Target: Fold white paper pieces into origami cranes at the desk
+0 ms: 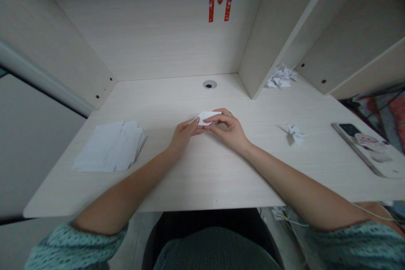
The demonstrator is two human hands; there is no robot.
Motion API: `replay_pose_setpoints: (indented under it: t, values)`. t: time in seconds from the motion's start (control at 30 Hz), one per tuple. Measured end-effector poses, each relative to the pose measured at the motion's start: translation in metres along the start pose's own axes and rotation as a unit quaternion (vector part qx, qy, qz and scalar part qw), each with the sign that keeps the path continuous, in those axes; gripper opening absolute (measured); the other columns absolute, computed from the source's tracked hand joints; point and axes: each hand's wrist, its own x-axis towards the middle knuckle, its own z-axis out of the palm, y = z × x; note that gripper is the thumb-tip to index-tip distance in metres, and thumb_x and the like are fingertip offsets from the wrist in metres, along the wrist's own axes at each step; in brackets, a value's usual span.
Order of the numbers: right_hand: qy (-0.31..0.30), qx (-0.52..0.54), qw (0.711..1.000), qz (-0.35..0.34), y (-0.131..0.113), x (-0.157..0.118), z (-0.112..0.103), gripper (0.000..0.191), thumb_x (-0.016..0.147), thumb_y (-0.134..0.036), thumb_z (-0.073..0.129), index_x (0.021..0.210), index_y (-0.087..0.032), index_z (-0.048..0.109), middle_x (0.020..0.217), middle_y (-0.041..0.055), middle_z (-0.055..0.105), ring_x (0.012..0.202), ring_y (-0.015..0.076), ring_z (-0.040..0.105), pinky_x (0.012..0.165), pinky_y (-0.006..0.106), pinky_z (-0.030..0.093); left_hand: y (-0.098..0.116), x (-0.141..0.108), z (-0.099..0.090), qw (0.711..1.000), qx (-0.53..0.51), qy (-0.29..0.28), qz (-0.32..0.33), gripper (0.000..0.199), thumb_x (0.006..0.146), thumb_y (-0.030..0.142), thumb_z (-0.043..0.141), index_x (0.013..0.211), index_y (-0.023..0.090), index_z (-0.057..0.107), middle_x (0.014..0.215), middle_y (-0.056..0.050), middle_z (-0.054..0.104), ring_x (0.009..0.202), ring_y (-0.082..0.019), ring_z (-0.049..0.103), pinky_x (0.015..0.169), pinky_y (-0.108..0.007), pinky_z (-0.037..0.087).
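Observation:
A small folded piece of white paper [207,115] is held between my two hands, a little above the middle of the desk. My left hand [185,133] pinches its left end, thumb on top. My right hand [229,128] has its fingers and thumb closed on the right part of the paper, and a ring shows on one finger. The fingers hide some of the paper's lower edge. To the right of my right hand, a folded white paper figure [295,134] with pointed ends stands on the desk.
A stack of white paper sheets [107,145] lies on the left of the desk [190,177]. Several folded paper pieces [281,76] are heaped at the back right, beside an upright divider [268,29]. A phone [370,147] lies at the right edge. A round cable hole [209,85] sits at the back.

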Motion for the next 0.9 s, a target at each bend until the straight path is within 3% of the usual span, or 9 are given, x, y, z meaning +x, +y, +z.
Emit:
replay_pose_setpoints:
  t: [0.3, 0.9]
  values:
    - [-0.017, 0.076, 0.996, 0.050, 0.0011, 0.0007, 0.0008, 0.015, 0.074, -0.029, 0.072, 0.089, -0.024, 0.073, 0.099, 0.0064, 0.061, 0.098, 0.0196, 0.058, 0.073, 0.030, 0.051, 0.0003, -0.0006, 0.0013, 1.000, -0.001, -0.013, 0.008, 0.040, 0.074, 0.049, 0.067, 0.095, 0.016, 0.074, 0.100, -0.010, 0.074, 0.098, -0.024, 0.068, 0.089, -0.035, 0.051]
    - [-0.018, 0.092, 0.992, 0.085, -0.0015, 0.0019, 0.0016, 0.016, 0.074, -0.036, 0.071, 0.083, -0.023, 0.074, 0.089, 0.0048, 0.061, 0.084, 0.0174, 0.059, 0.069, 0.030, 0.049, -0.0018, 0.0001, 0.0006, 1.000, 0.015, -0.013, 0.014, 0.040, 0.074, 0.050, 0.067, 0.092, 0.015, 0.074, 0.097, -0.011, 0.074, 0.095, -0.025, 0.069, 0.090, -0.037, 0.052]
